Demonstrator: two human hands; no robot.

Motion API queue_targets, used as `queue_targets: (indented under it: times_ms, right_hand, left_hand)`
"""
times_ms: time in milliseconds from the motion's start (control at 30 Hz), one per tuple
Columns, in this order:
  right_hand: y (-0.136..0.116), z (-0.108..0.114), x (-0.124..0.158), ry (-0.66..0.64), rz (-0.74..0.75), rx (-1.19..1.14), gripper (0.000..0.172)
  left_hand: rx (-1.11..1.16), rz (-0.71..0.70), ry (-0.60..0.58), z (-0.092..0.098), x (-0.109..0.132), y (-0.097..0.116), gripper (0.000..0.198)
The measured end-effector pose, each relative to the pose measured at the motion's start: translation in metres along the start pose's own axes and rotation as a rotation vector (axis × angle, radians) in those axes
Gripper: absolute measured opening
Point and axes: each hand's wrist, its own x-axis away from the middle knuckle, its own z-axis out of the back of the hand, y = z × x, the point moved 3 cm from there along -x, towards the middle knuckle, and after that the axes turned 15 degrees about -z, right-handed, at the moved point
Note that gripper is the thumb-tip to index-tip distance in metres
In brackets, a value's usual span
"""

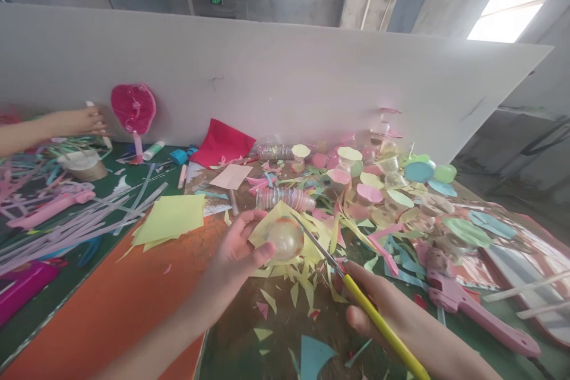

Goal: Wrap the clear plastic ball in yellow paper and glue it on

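Note:
My left hand holds a small clear plastic cup pressed against a yellow sheet of paper, fingers wrapped round it. My right hand grips yellow-handled scissors. The blades point up and left and reach the yellow paper beside the cup. Yellow paper scraps lie under both hands.
Many paper-capped cups and coloured offcuts crowd the right side. A pink glue gun lies at right. A yellow sheet rests on orange paper. Another person's hand works at far left near a pink heart-shaped object. A white board walls the back.

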Motion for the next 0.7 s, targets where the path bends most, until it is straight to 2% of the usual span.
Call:
queue_targets:
  times_ms: [167, 333, 533, 700]
  right_hand:
    - [0.0033, -0.0018, -0.0027, -0.04, -0.019, -0.02, 0.066]
    - [0.0059, -0.0046, -0.0042, -0.097, -0.033, -0.056, 0.066]
    - [0.0075, -0.005, -0.0034, -0.118, -0.021, -0.076, 0.062]
    - [0.0084, -0.0041, -0.0064, -0.096, -0.002, -0.083, 0.059]
  left_hand:
    - [-0.035, -0.003, -0.062, 0.0013, 0.0019, -0.0044, 0.047]
    - [-0.097, -0.002, -0.04, 0.0071, 0.0034, -0.0092, 0.05]
    - [0.016, -0.001, -0.085, 0.0015, 0.0022, -0.0045, 0.044]
    - [0.035, -0.001, -0.069, -0.0011, -0.0005, -0.0015, 0.046]
